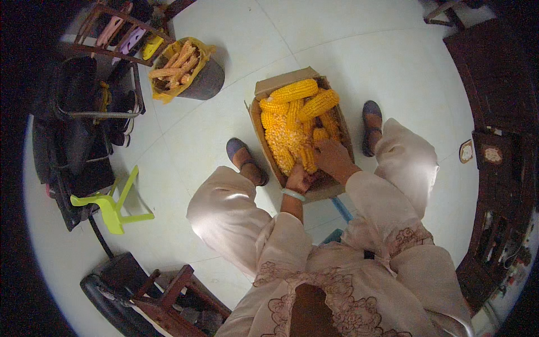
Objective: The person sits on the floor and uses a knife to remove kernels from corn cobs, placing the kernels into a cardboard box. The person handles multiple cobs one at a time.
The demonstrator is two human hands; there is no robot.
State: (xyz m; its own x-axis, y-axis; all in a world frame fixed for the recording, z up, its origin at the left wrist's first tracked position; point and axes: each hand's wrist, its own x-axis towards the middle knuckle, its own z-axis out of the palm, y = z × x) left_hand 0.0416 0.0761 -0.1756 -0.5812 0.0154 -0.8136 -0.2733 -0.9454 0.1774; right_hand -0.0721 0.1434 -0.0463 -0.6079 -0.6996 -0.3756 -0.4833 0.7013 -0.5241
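A cardboard box [284, 81] stands on the floor between my feet, filled with yellow ears of corn [318, 104] and a scatter of loose kernels [287, 135]. At the near end of the box my left hand [300, 179], with a pale bangle on its wrist, holds the lower end of a corn ear [308, 159]. My right hand [334, 158] is against the same ear from the right, its fingers partly hidden. More ears lie under and beyond both hands.
A dark bin [206, 82] lined with a yellow bag holds bare corn cobs [179, 67] at the upper left. A lime-green plastic stool [111, 210] lies at the left, near black chairs [80, 139]. Dark wooden furniture [497, 97] lines the right side.
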